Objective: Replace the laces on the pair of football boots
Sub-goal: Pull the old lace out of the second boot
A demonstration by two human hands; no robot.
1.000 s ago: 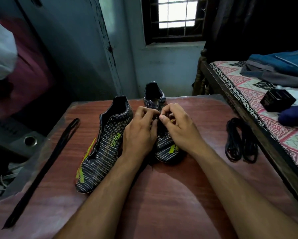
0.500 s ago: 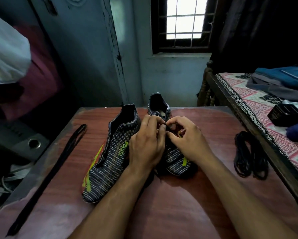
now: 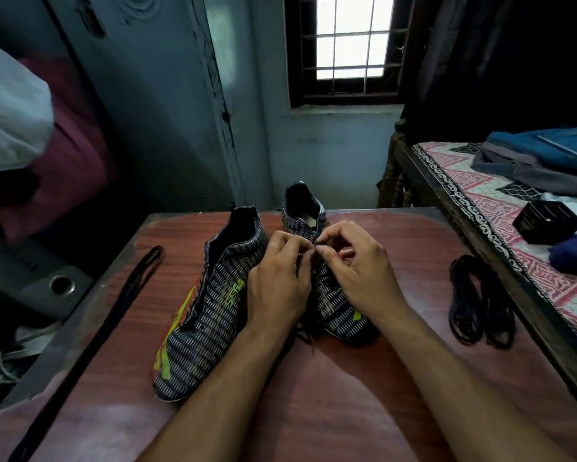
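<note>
A dim blue-walled room with a barred window backs a reddish wood-grain surface, a bed with a patterned pink cover running along its right side. On the surface two dark football boots with fine white dashes and neon-yellow flashes sit side by side: the left boot lies unlaced just left of the fingers, and the right boot sits directly beneath them. The left hand and right hand meet over that boot's eyelets, fingers curled and pinching what looks like a thin dark lace — the lace itself is mostly hidden by the knuckles, though a loose dark strand trails out near the toe below the wrists. A long flat black lace stretches well to the left of the fingers, and a coiled bundle of black laces waits well to the right. The step appears to be working the lace through an upper eyelet; doing it well probably means keeping one hand steadying the boot's collar while the other feeds or draws the tip straight through, with even tension so the row does not bunch. Against the frame half a second back, the camera has tipped up slightly, the right fingers have opened a little wider, and both pinches sit closer together at the eyelet.
</note>
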